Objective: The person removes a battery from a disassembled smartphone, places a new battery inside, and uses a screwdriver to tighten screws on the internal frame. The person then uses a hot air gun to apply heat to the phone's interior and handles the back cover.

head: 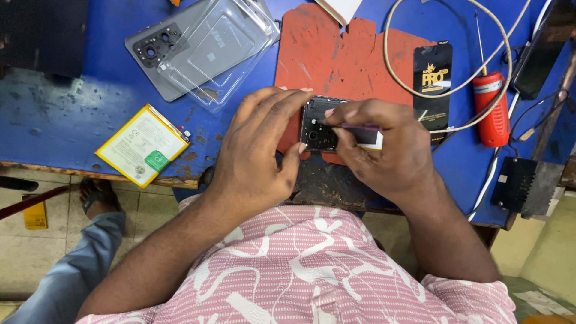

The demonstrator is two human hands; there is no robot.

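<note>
A yellow-edged battery (143,145) lies at the left edge of a blue bench (54,114), with a grey back cover (157,51) under a clear plastic tray (219,45) behind it. At centre, the left hand (258,153) clasps an opened phone (318,123) on a worn red mat (342,57) — fingers curled over its top edge. The right hand (384,147) pinches a thin purple tool (354,126), its tip at the phone's camera end. Further right — a black packet (432,75) and a red device (493,111) trailing a cream cable (420,90).
</note>
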